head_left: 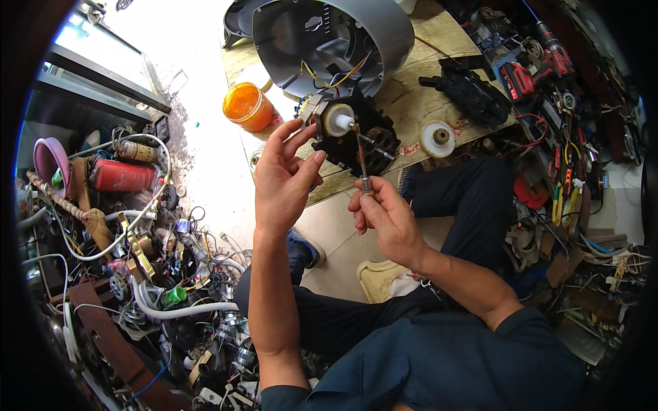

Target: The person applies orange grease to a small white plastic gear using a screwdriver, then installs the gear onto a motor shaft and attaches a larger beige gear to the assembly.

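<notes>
A black gear housing [375, 147] sits at the table's front edge, with a white plastic gear [338, 119] in its hub. My right hand [379, 216] grips the handle of a long metal tool [361, 156], smeared reddish, whose tip is at the gear's shaft. My left hand [288, 157] is at the housing's left, fingers apart and slightly bent; whether a fingertip touches it I cannot tell. A second white gear [437, 140] with a brass-coloured centre lies on the right. An orange tub of grease [248, 109] stands left of the housing.
The wooden table [401, 103] holds a grey shell [391, 34] with wires and a black part [466, 92]. A red drill [521, 82] and pliers lie at the right. Tangled hoses, cables and a red cylinder [123, 175] crowd the left floor. My legs frame the work from below.
</notes>
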{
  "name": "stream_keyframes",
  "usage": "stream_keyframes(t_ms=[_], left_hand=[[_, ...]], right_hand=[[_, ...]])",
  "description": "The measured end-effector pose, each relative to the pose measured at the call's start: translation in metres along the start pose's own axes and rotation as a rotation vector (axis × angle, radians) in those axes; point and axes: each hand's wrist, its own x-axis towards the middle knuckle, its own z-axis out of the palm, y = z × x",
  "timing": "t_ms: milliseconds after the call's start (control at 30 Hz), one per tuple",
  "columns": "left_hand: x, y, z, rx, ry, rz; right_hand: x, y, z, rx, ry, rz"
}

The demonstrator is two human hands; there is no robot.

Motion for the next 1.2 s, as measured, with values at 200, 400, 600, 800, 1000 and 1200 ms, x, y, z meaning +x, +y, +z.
stream_keyframes(t_ms=[200,400,600,800,1000,1200], left_hand=[[0.0,0.0,-0.001,0.004,0.001,0.002],[0.002,-0.002,-0.003,-0.035,-0.023,0.001],[0.001,-0.001,-0.006,-0.011,-0.033,0.014],[0.0,-0.009,-0.008,0.073,-0.037,0.082],[-0.001,-0.006,-0.007,0.106,-0.018,0.096],[-0.002,-0.003,-0.008,0.144,-0.011,0.11]], right_hand=[[0.002,0.0,-0.002,-0.064,-0.021,0.001],[-0.005,-0.032,-0.019,-0.346,-0.025,-0.054],[0.015,-0.143,-0.042,-1.018,-0.041,-0.406],[0.042,-0.193,-0.014,-1.326,-0.206,-0.527],[0.052,-0.199,-0.002,-1.476,-0.238,-0.616],[0.054,-0.201,-0.001,-1.537,-0.26,-0.622]])
